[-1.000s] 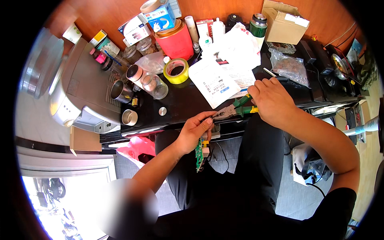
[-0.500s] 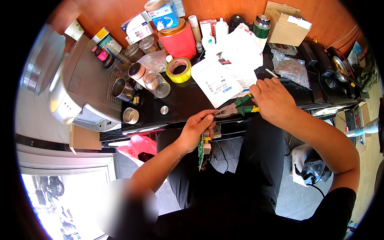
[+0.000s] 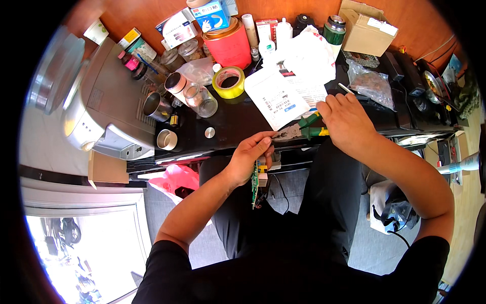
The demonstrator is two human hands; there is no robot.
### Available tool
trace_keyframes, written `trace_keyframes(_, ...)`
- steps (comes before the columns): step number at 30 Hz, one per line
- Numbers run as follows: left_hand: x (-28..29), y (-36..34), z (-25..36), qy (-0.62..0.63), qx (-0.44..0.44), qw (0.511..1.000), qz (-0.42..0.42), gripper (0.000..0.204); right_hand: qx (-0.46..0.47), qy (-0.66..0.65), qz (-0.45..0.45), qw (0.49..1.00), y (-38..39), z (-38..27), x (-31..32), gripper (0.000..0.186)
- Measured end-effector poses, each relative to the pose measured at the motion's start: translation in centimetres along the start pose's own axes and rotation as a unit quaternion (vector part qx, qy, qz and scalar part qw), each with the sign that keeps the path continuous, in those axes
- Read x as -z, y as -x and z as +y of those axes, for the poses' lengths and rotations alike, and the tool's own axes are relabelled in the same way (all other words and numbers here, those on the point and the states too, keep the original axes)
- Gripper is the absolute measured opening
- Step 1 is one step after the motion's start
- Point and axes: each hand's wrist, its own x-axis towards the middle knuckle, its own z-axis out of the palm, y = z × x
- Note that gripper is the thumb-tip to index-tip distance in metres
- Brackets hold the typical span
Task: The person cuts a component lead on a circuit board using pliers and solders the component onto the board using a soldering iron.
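Observation:
Near the desk's front edge my left hand [image 3: 253, 157] is closed on a green circuit board [image 3: 255, 185], which hangs below my fingers with yellow and pale components and dark wires attached. My fingertips are at the jaws of metal pliers [image 3: 291, 130] with green and yellow handles; whether a wire sits in the jaws is too small to tell. My right hand [image 3: 345, 121] is closed around the plier handles, its fingers curled over the upper one. White papers [image 3: 273, 101] lie just beyond the pliers.
The dark desk [image 3: 197, 142] holds a grey machine [image 3: 106, 96], jars [image 3: 202, 104], yellow tape [image 3: 228, 82], a red canister [image 3: 226, 43], a cardboard box [image 3: 367, 33] and a plastic bag [image 3: 369, 83]. Below are my legs, a pink bag [image 3: 174, 180] and a white bag [image 3: 379, 207].
The view has shifted slightly, so the desk, both hands and the pliers appear a little higher in the picture. The grip on board and pliers looks unchanged.

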Motion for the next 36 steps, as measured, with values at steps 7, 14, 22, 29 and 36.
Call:
trace_keyframes(7, 0.3, 1.1, 2.3, 0.101, -0.008, 0.994, -0.038, 0.039, -0.113, -0.122, -0.043, 0.985, 1.5, 3.2, -1.8, 0.041)
trace_keyframes(14, 2.1, 1.1, 2.5, 0.278, -0.049, 0.949, -0.142, 0.042, -0.372, -0.217, -0.019, 0.902, 7.0, 7.0, -8.1, 0.030)
trace_keyframes(22, 2.6, 0.8, 2.4, 0.304, -0.068, 0.935, -0.167, 0.040, -0.451, -0.200, -0.032, 0.870, 10.1, 8.0, -10.5, 0.052)
trace_keyframes(29, 2.6, 0.6, 2.3, 0.306, -0.070, 0.936, -0.162, 0.038, -0.451, -0.183, -0.021, 0.873, 9.9, 8.5, -11.9, 0.061)
trace_keyframes(36, 2.8, 0.8, 2.4, 0.323, -0.083, 0.929, -0.161, 0.038, -0.463, -0.168, -0.035, 0.869, 9.0, 8.1, -12.7, 0.064)
